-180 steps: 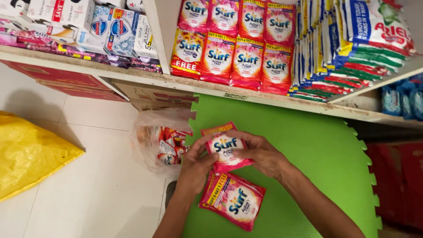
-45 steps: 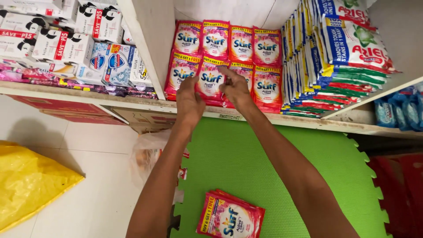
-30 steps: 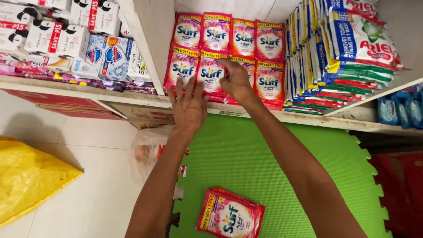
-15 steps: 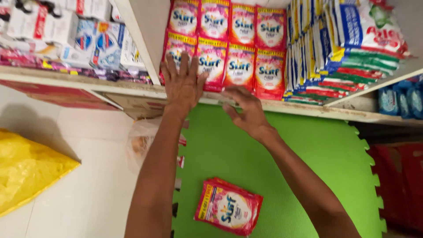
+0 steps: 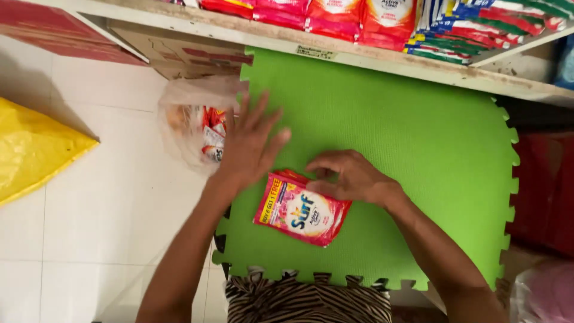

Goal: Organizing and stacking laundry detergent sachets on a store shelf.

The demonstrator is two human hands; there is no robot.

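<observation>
Here, from the head camera, the person looks down at a green foam mat (image 5: 382,137) on the white tiled floor (image 5: 89,227). A small stack of pink and red soap packets (image 5: 302,209) lies flat on the mat, near its front edge and a little left of the middle.

The right hand (image 5: 353,178) rests on the upper right part of the stack. Its fingers are curled and the fingertips (image 5: 323,173) press on the top packet, as if pinching it. I think it is only starting to grip, so it is not lifting yet. The left hand (image 5: 251,143) is spread wide with nothing in it. It hangs just beside the stack, up and to the left. I cannot tell if it touches the mat.

To do this well, I think the fingers should catch just one packet by its edge, and the free hand could hold the others down so they do not slide.

The stack is tilted. Its long side runs from the upper left to the lower right, and the yellow strip on the top packet is at the left end.

A clear plastic bag (image 5: 191,125) with more packets sits left of the mat. A yellow bag (image 5: 36,149) lies far left. A shelf (image 5: 371,54) with more packets runs along the top.
</observation>
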